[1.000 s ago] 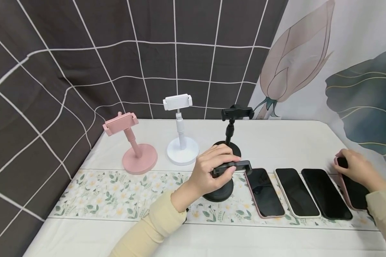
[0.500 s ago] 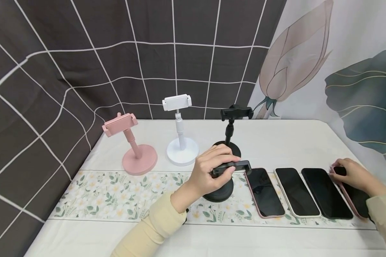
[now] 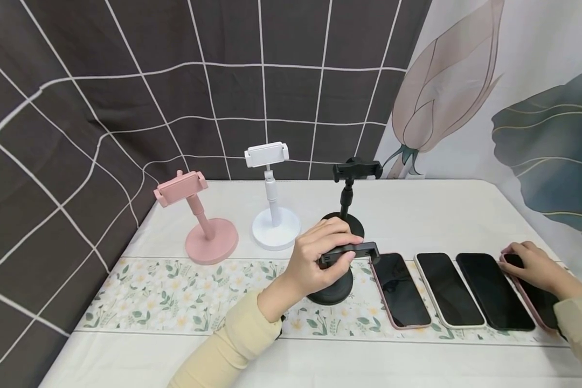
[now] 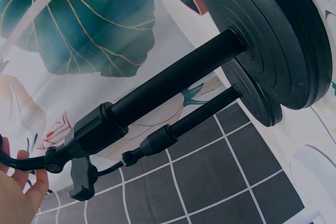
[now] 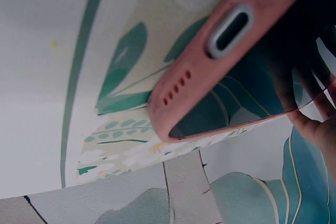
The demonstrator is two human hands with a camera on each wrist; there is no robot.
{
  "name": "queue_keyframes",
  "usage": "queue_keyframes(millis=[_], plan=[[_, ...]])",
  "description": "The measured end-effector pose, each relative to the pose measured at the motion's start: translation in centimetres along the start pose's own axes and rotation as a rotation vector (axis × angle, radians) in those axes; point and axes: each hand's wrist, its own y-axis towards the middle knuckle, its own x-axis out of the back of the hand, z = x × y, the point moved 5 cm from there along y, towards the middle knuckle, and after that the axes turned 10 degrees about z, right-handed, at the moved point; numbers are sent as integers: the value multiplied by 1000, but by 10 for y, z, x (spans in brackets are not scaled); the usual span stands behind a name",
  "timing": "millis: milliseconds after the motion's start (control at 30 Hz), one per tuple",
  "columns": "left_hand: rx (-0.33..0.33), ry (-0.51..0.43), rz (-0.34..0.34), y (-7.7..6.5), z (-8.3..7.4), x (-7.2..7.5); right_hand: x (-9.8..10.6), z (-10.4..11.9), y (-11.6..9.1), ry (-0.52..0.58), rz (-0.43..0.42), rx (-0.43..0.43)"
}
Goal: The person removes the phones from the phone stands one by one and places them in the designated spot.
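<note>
My left hand [image 3: 322,253] grips the clamp of a black phone stand [image 3: 331,291], whose round base is on the floral strip. In the left wrist view the stand's black post [image 4: 173,77] runs from the base to the fingers of my left hand [image 4: 23,195]. At the far right, my right hand [image 3: 533,267] holds the far end of a phone in a pink case [image 3: 540,304], which lies screen up. That phone's charging-port end [image 5: 202,61] shows large in the right wrist view. My right hand [image 5: 320,129] is partly cut off there.
Left of the held phone lie a black phone [image 3: 496,291], a white-edged phone [image 3: 450,291] and a pink-edged phone [image 3: 401,291]. Behind stand a pink phone stand [image 3: 210,241], a white one [image 3: 275,228] and another black one [image 3: 346,199]. A dark grid curtain [image 3: 233,91] hangs behind the table.
My right hand has shifted the pink-cased phone slightly left and nearer to me, closer alongside the black phone. My left hand has stayed on the stand's clamp.
</note>
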Motion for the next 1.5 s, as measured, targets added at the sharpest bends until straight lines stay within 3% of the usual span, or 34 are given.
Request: queue_keyframes(millis=[267, 533, 667, 800, 933, 1100, 1333, 1400, 1500], plan=[[11, -9, -1, 0, -1, 1, 1, 1, 4, -16, 29, 24], [20, -6, 7, 0, -2, -1, 1, 1, 7, -5, 147, -23], [19, 15, 14, 0, 0, 0, 9, 17, 16, -40, 116, -42], [55, 12, 34, 0, 1, 1, 25, 53, 26, -43, -41, 14], [154, -58, 54, -4, -1, -1, 39, 104, 35, 2, -159, 126], [284, -74, 39, -11, -4, 1, 44, 172, 46, 53, -188, 254], [344, 65, 70, -30, 3, 3, 44, 238, 50, 87, -165, 396], [408, 74, 80, -36, 11, 2, 42, 252, 49, 83, -152, 418], [573, -30, 110, -46, 28, -4, 36, 271, 46, 75, -149, 467]])
